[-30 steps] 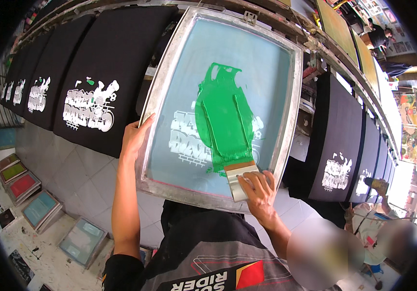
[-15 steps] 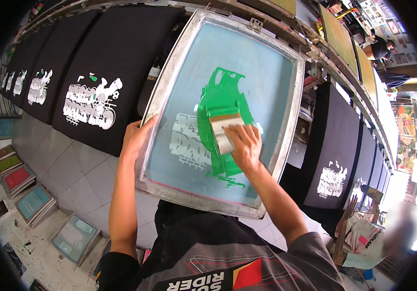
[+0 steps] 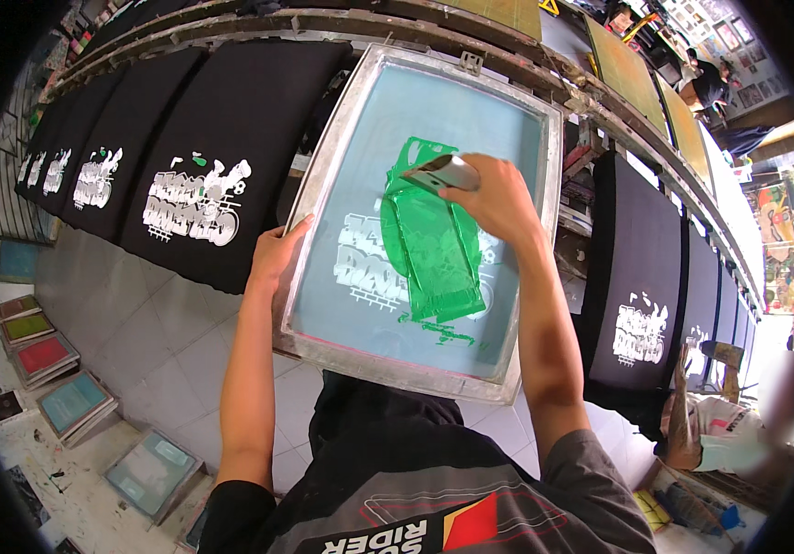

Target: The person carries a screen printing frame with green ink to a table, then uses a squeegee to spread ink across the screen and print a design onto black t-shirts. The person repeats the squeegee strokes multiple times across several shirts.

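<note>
A metal-framed printing screen (image 3: pixel 330 185) with pale blue mesh lies before me. Wet green ink (image 3: pixel 429 249) covers its middle in a tall patch, over part of a see-through design. My right hand (image 3: pixel 498 198) grips a silver squeegee (image 3: pixel 448 175), tilted at the upper part of the ink. Whether its blade touches the mesh is hard to tell. At the screen's left side, my left hand (image 3: pixel 277 251) holds the frame by its edge, thumb on top and fingers partly hidden beside it.
Black shirts (image 3: pixel 240 111) with white prints lie in a row at left; more black shirts (image 3: pixel 642 268) hang over boards at right. Stacked screens (image 3: pixel 152 471) rest low at left. Another person (image 3: pixel 720 429) is at the lower right. A rail (image 3: pixel 323 23) runs behind.
My right hand has moved the squeegee from the middle of the ink to its upper end and tilted it. The ink below now shows a smooth, straight-edged swath. My left hand stays on the frame.
</note>
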The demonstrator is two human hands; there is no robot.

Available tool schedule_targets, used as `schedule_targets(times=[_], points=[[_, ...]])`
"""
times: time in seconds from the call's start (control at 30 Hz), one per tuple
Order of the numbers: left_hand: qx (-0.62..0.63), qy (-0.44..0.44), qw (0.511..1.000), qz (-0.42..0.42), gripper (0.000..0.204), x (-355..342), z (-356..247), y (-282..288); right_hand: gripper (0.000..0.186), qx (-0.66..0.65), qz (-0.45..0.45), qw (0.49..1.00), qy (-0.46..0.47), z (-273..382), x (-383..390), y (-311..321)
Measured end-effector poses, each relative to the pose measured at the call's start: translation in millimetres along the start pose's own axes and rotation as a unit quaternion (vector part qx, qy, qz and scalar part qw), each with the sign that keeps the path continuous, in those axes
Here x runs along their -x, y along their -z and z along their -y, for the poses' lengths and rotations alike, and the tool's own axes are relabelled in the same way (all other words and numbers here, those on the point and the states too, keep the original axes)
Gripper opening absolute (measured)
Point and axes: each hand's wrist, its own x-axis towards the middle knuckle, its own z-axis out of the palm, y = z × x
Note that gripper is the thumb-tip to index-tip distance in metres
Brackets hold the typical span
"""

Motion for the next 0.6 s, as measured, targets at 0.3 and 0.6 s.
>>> schedule_targets(times=[0.3,0.6], points=[[-0.06,-0.121,0.99,-0.047,0.067,17,-7,-2,0.045,-0.339,-0.293,0.864,-0.227,-68,109,-58],[-0.083,-0.099,0.991,-0.04,0.055,65,30,21,0.06,-0.467,-0.329,0.756,-0.321,-140,187,-68]])
